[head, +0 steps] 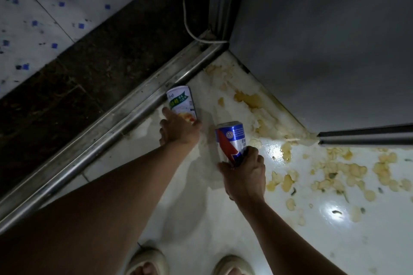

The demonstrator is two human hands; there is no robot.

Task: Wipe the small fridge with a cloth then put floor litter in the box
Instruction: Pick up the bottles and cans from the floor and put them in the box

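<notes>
On floor: left hand grips white can, right hand blue can (fingertips hidden)

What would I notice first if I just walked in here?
Two drink cans: the left hand is on a white can beside the metal door track, and the right hand grips a blue can. Yellowish mess spreads over the white floor at right.
</notes>
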